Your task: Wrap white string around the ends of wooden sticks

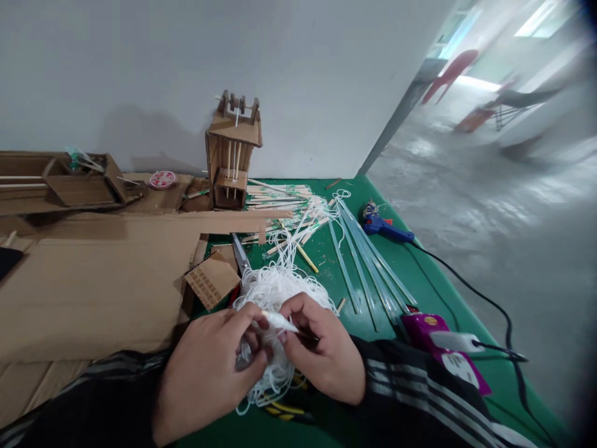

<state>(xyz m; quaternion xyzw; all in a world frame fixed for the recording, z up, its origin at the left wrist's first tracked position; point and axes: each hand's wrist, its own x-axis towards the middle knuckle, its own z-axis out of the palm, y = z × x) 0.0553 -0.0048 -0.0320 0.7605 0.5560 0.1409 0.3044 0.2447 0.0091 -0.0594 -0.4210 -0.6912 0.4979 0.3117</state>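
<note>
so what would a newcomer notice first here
Probably the heap of white string just below centre, with a white piece between the left hand and right hand above it. Then perhaps the cardboard tower at the back and the glue gun near the right edge of the table.

There's a single camera over there, worn on the person's head, facing forward and down at the left hand and right hand from close by. Past both, its view reaches the desk and wall; rightward beyond the right hand, the floor.
</note>
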